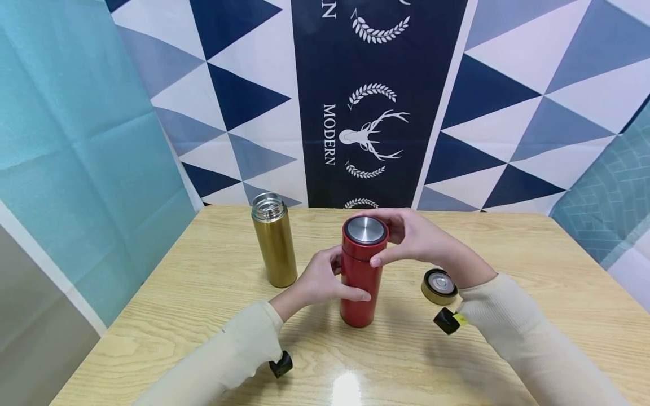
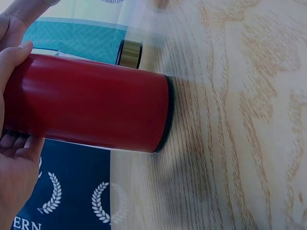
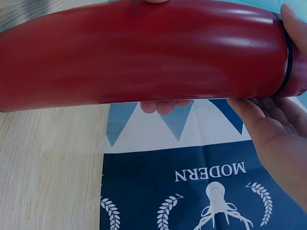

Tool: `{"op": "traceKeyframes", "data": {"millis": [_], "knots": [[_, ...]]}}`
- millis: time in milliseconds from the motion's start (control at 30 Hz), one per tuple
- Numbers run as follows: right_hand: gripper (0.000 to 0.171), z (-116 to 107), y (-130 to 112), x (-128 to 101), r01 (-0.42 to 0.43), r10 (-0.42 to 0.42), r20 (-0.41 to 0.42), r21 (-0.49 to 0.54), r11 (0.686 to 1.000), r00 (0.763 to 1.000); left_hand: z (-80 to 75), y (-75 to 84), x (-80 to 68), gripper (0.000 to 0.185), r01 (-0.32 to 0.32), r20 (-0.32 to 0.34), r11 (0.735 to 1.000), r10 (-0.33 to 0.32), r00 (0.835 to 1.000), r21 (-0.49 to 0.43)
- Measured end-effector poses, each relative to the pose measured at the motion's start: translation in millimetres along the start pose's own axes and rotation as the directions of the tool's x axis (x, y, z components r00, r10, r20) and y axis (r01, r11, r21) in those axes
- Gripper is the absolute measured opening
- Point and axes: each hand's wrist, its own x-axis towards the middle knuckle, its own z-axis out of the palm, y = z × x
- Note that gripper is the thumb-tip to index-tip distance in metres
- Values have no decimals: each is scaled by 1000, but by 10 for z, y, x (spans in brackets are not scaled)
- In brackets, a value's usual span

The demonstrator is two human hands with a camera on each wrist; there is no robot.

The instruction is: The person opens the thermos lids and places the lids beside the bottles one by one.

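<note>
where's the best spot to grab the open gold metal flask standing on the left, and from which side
Probably the middle of the gold metal flask, round its straight cylindrical body, coming from its near side. It stands upright with its mouth open and lidless, so the rim offers little to pinch. The left hand on the red metal flask is the nearer one, and the wooden table on that side looks free.

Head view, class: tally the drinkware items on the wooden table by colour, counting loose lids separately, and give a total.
Red: 1, the red flask with its lid on, held in both hands.
Gold: 2, the open gold flask and the loose gold lid.
Total: 3.
</note>
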Motion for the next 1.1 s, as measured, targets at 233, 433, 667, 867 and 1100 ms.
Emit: {"op": "traceKeyframes", "data": {"millis": [233,433,667,867,1100], "knots": [[74,-46,50,34,46,-45,58,-6,999,997,1,6,-9,61,7,1,1000,-7,1000,11],[73,-82,105,82,94,-96,113,25,995,989,3,4,-16,61,3,-1,1000,-3,1000,11],[72,-133,288,89,110,-180,227,290,951,957,30,-9,11,62,1,-13,1000,-1,1000,9],[82,13,275,-3,171,-205,115,249,953,972,45,-27,23,62,0,-7,1000,0,1000,5],[78,368,-51,-109,-45,24,-305,-62,997,952,8,-26,11,64,3,-25,1000,-3,1000,17]]}}
